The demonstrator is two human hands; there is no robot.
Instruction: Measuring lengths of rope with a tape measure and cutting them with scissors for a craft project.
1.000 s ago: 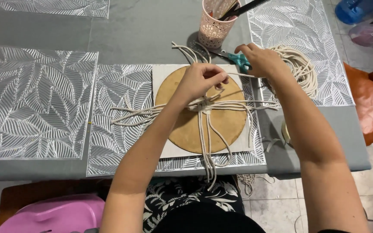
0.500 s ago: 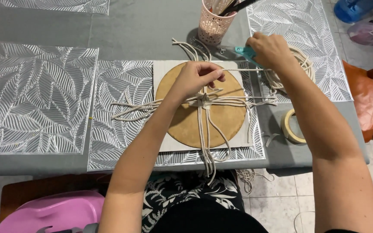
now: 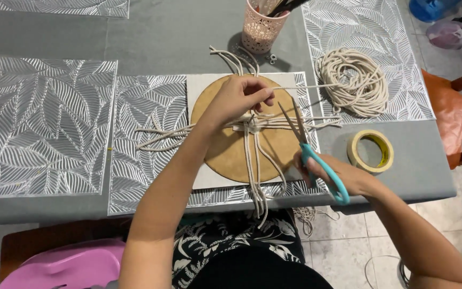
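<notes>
— Pinching what, that left hand [image 3: 240, 99]?
— One cream cotton cord [image 3: 306, 86], pulled taut over the round brown board [image 3: 231, 150].
— And the right hand [image 3: 332, 174]?
— Closed around teal-handled scissors [image 3: 308, 147], blades apart just below that cord.
— Anything beside it?
— A yellowish tape roll [image 3: 370, 151] on the desk [image 3: 177, 37].

A round brown wooden board [image 3: 231, 155] is lying on a white square card [image 3: 201, 176], cream cords [image 3: 252, 155] crossing it. A coiled cream rope [image 3: 353, 81] is sitting right of it, a tape roll [image 3: 370, 151] nearer.
</notes>
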